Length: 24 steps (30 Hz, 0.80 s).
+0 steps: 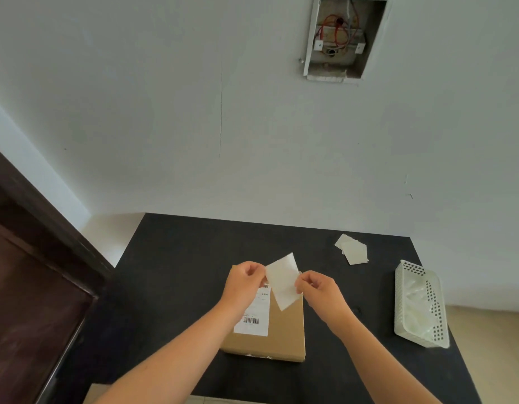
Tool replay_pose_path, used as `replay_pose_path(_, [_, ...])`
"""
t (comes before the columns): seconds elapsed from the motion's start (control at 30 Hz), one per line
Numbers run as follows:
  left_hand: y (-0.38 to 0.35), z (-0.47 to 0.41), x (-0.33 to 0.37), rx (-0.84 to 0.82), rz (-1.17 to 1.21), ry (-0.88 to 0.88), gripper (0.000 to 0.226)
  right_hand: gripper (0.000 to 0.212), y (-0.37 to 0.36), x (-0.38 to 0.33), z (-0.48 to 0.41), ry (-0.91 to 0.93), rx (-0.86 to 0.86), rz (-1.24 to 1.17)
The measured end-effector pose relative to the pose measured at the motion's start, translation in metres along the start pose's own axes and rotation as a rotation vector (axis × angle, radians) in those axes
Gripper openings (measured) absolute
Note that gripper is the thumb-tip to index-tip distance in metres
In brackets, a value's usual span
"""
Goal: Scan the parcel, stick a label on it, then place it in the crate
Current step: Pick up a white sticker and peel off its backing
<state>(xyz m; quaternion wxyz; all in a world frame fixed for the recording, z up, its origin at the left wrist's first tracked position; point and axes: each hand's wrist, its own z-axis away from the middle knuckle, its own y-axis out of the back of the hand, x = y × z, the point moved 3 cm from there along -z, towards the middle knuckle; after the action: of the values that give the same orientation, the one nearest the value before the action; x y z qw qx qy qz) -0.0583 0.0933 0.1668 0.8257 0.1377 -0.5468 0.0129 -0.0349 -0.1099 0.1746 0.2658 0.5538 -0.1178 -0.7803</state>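
Observation:
A flat brown cardboard parcel (284, 330) lies on the black table (176, 272), with a white shipping label with barcodes (253, 316) stuck on its left part. Above the parcel both hands hold a blank white label sheet (283, 279). My left hand (245, 279) pinches its upper left edge. My right hand (316, 287) pinches its right edge. The sheet is tilted and lifted off the parcel. A white perforated plastic crate (421, 304) stands at the table's right side.
A small stack of blank labels (353, 249) lies on the table behind and to the right of the parcel. A dark wooden door (34, 272) is at the left. An open electrical box (339, 39) sits in the wall above.

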Motion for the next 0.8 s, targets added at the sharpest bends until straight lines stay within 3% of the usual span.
replay_pose_path(0.17, [0.024,-0.033,-0.015,0.095,0.126,0.153,0.016,0.017,0.033,0.039,-0.012,-0.136,0.065,-0.031])
replay_pose_path(0.27, [0.031,-0.053,-0.015,0.14,0.065,0.143,0.016,0.019,0.062,0.071,-0.011,-0.228,0.138,-0.068])
replay_pose_path(0.37, [0.018,-0.066,-0.004,0.115,-0.169,0.001,0.013,0.021,0.103,0.107,-0.009,-0.279,0.254,-0.023])
replay_pose_path(0.57, [-0.072,-0.07,0.012,-0.179,-0.647,-0.314,0.012,0.033,0.186,0.177,-0.014,-0.336,0.318,0.338])
replay_pose_path(0.8, [-0.184,-0.073,0.022,-0.266,-0.772,-0.388,0.006,0.027,0.259,0.242,-0.05,-0.417,0.189,0.47])
